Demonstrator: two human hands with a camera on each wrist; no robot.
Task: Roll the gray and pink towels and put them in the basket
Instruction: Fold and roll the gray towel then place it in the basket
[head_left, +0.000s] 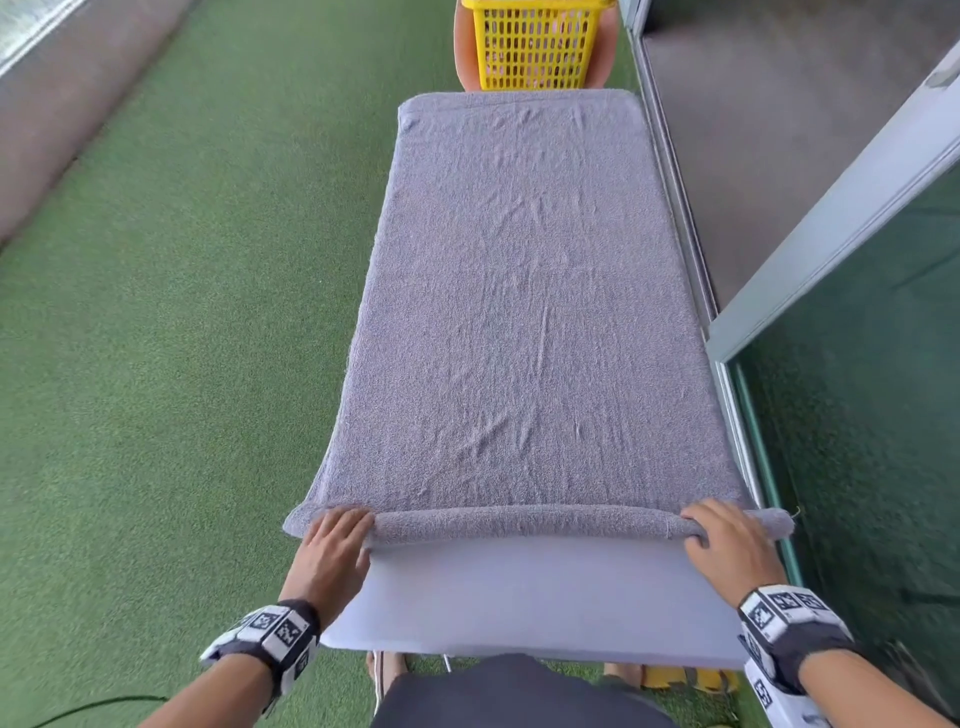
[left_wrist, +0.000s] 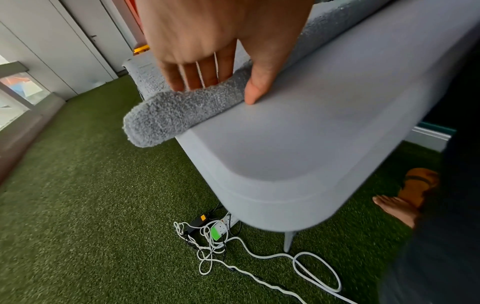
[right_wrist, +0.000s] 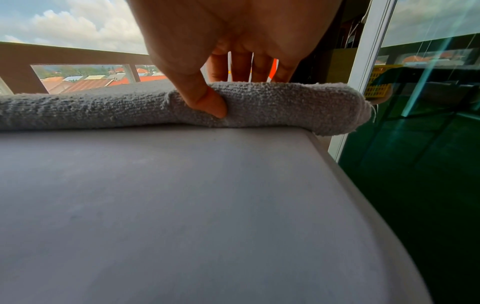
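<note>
Both hands are seen at the near end of the gray towel (head_left: 524, 322), which is spread along the white table (head_left: 545, 597); its near edge is rolled into a thin tube. One end is gripped by the left hand (head_left: 332, 556), the other by the right hand (head_left: 727, 545), fingers over and thumbs behind. A yellow basket (head_left: 535, 47) stands beyond the table's far end.

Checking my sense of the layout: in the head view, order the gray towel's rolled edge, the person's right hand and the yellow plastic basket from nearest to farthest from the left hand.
1. Gray towel's rolled edge: under the left hand.
2. Right hand: across the table, at the roll's other end.
3. Yellow plastic basket: beyond the table's far end.
</note>
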